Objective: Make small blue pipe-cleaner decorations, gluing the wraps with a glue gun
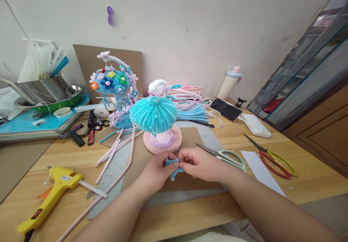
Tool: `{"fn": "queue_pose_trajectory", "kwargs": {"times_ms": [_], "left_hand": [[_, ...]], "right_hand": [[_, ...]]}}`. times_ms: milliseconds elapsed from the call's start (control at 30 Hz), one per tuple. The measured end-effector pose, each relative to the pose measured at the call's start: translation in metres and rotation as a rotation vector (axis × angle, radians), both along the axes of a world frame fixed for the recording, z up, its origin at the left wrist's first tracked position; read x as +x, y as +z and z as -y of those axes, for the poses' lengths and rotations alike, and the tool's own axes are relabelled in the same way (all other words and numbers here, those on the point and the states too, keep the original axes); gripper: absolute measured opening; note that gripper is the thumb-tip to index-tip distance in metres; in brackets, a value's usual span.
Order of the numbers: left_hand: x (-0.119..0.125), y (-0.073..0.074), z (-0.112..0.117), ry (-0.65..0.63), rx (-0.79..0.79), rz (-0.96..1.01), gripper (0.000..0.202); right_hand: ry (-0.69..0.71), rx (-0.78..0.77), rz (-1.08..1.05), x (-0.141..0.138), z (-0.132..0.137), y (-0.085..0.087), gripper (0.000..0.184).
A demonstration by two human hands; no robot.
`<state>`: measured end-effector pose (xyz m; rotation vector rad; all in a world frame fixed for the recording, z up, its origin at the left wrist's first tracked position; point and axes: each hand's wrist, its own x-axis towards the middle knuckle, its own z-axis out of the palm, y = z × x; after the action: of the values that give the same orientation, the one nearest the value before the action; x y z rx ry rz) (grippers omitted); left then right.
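Note:
Both hands meet over a brown board (141, 173) near the table's front. Thumb and fingers of my left hand (160, 169) pinch a small piece of blue pipe cleaner (173, 176), bent into a short shape. My right hand (199, 164) has its fingertips closed on the right end of the same piece. Just beyond the hands stands a turquoise pipe-cleaner dome (153, 114) on a round pink coiled base (150, 142). Green-handled scissors (231, 158) lie right beside my right hand.
A yellow glue gun (61, 184) lies at left. Red-and-yellow-handled scissors (274, 162), a phone (226, 109) and a white case (255, 125) are at right. Bundles of pipe cleaners (191, 112) lie behind the dome. A flower-covered pipe-cleaner piece (111, 80) stands back left.

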<state>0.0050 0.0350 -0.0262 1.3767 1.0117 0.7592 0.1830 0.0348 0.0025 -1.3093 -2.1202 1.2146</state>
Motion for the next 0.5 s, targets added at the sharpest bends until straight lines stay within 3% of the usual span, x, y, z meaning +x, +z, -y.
{"fn": "queue_pose_trajectory", "kwargs": {"times_ms": [133,233,333,400,500], "left_hand": [[0.002,0.005,0.004,-0.001,-0.077,0.054,0.022],[0.003,0.006,0.004,0.059,-0.149,0.118,0.022],[0.003,0.005,0.003,0.145,-0.185,0.128,0.023],[0.004,0.005,0.004,0.197,-0.185,0.124,0.024],[0.004,0.006,0.004,0.255,-0.187,0.12,0.026]], "right_hand": [[0.05,0.115,0.167,0.006,0.001,0.017,0.012],[0.094,0.174,0.25,0.018,-0.024,0.034,0.014],[-0.148,0.392,0.348,0.031,-0.081,0.042,0.013],[-0.271,0.467,0.366,0.035,-0.128,0.037,0.021],[-0.311,0.5,0.385,0.031,-0.187,0.02,0.021]]}}
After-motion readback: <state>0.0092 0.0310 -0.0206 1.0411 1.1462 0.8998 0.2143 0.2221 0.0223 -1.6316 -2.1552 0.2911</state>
